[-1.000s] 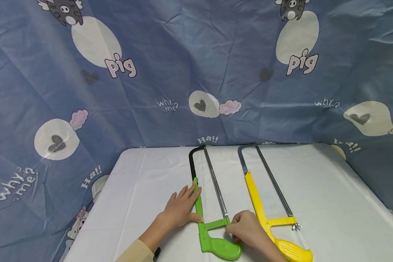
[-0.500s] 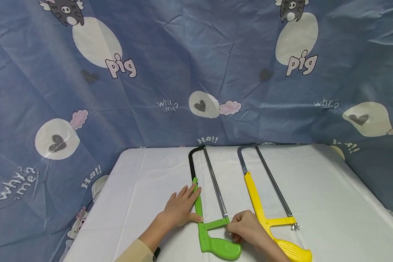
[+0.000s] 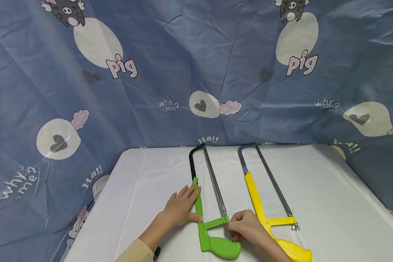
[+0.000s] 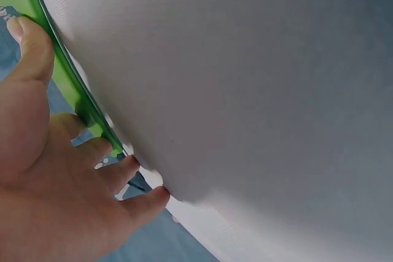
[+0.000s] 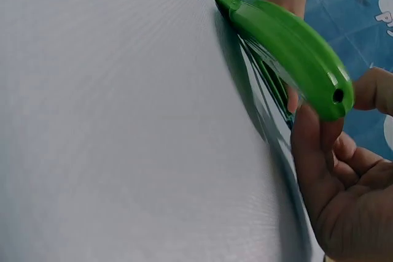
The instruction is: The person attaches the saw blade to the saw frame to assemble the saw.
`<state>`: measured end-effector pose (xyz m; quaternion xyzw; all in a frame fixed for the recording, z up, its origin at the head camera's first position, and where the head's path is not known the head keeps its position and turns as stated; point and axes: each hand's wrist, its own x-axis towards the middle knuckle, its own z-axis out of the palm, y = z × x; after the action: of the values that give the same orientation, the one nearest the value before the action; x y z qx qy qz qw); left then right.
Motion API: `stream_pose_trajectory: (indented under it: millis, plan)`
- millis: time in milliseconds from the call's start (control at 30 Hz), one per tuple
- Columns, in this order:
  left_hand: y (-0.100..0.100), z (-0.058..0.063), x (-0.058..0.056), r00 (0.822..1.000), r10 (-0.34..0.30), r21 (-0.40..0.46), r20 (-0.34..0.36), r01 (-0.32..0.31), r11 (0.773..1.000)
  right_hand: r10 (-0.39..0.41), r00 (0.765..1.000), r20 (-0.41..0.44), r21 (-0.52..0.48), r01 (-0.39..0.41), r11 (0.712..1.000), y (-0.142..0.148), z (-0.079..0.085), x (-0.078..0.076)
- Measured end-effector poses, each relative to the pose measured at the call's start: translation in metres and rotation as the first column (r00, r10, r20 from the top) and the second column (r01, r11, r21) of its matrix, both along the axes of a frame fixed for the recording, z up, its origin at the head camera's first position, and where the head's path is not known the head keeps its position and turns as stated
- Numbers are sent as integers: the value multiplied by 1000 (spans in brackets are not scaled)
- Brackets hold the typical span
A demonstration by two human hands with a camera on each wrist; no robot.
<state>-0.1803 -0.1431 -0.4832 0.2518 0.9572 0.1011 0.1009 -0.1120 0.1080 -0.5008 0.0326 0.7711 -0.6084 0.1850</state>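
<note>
A green hacksaw [image 3: 204, 234] with a black front bow lies on the white table. My left hand [image 3: 180, 208] rests along its upper green frame, fingers spread, thumb near the crossbar. In the left wrist view the fingertips line the green frame edge [image 4: 70, 87]. Thumb and fingers of my right hand [image 3: 247, 227] pinch at the blade-tensioning end of the green crossbar, hiding the wing nut there. The right wrist view has the rounded green handle [image 5: 288, 44] in front of that hand. A yellow hacksaw [image 3: 255, 194] lies just to the right.
The yellow hacksaw shows its metal wing nut [image 3: 296, 226] beside my right forearm, which overlaps its handle. White cloth covers the table [image 3: 150, 171]. Behind it hangs a blue printed curtain [image 3: 170, 72].
The right fingertips have shifted slightly at the green crossbar's end, and that end has moved a little away from me. My left hand stays in place.
</note>
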Motion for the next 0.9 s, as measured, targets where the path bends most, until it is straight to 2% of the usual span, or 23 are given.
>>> stream_pose_trajectory:
  millis: [367,900]
  plan:
    - [-1,0,-1,1000,2,-3,14,-2,1000,72,995,72,-202,-56,978,6,-6,-4]
    - [-3,-1,0,1000,-6,17,22,6,1000,211,968,135,-423,-136,896,9,-9,-10]
